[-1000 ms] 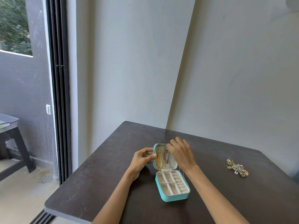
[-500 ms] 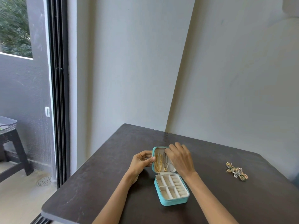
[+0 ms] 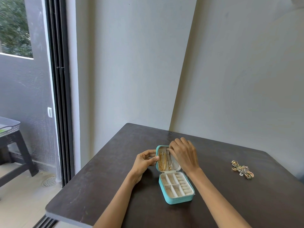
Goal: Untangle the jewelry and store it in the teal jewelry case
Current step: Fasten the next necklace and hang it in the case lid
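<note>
The teal jewelry case (image 3: 178, 200) lies open on the dark table (image 3: 102, 181), its cream tray of compartments toward me and its lid raised behind. A gold chain (image 3: 162, 162) and a silver chain with a pendant (image 3: 168, 160) hang inside the lid. My left hand (image 3: 145, 162) grips the lid's left edge with thumb and fingers. My right hand (image 3: 183, 153) is at the lid's top, fingertips pinching the upper end of the silver chain. A thin strand hangs under my right wrist. A tangled pile of jewelry (image 3: 242, 169) lies on the table to the right.
The table stands in a wall corner. Left of it is a sliding glass door frame (image 3: 59, 96), with a dark stool (image 3: 13, 145) outside on the balcony floor. The table's near-left corner (image 3: 47, 211) is close to the door track.
The view has tilted slightly downward. My right hand's fingertips have shifted a little at the lid's top, staying on the silver chain. My left hand keeps its hold on the lid.
</note>
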`<state>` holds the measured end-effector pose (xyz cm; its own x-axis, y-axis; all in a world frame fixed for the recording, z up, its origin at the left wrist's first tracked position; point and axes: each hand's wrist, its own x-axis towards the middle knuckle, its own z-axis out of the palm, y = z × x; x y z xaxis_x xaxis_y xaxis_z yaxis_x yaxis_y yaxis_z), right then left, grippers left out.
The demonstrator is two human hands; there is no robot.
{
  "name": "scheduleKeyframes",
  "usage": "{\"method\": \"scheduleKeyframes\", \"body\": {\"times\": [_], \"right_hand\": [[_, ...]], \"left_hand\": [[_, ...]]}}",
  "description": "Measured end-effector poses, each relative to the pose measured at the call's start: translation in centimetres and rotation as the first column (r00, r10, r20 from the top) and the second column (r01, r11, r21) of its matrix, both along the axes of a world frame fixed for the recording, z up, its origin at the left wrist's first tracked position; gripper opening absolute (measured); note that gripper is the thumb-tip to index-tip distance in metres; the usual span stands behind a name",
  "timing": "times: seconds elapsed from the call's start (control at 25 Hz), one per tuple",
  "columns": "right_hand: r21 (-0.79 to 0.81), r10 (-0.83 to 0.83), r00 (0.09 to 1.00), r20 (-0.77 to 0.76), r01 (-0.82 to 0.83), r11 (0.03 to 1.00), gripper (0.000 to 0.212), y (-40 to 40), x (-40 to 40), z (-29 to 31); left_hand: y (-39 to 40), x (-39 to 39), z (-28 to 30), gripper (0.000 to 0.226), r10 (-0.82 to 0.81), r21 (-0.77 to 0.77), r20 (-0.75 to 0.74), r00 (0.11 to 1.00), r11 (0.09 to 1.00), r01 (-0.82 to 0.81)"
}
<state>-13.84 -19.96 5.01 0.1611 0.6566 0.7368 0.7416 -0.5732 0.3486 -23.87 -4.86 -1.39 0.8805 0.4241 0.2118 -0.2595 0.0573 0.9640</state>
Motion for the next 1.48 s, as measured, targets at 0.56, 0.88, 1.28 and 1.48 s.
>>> {"method": "scheduleKeyframes", "body": {"times": [0.56, 0.88, 1.28, 1.48], "right_hand": [[0.064, 0.094, 0.995, -0.026, -0.093, 0.994, 0.012, -1.0, 0.2, 0.0], [0.26, 0.086, 0.967, -0.241, -0.021, 0.965, 0.014, -3.5, -2.0, -2.2], [0.17, 0.064, 0.941, -0.332, -0.007, 0.985, 0.025, -3.4, -3.9, -5.0], [0.2, 0.062, 0.925, -0.375, 0.016, 0.98, 0.025, -3.3, -4.0, -5.2]], "left_hand": [[-0.1, 0.0, 0.0, 0.021, 0.002, 0.002, 0.007, 1.0, 1.0, -0.002], [0.3, -0.1, -0.1, 0.024, -0.002, -0.024, 0.022, 1.0, 1.0, 0.003], [0.0, -0.2, -0.1, 0.027, -0.07, -0.103, 0.038, 0.997, 0.992, 0.073], [0.0, 0.1, 0.0, 0.025, -0.016, -0.107, 0.02, 1.0, 0.994, 0.018]]}}
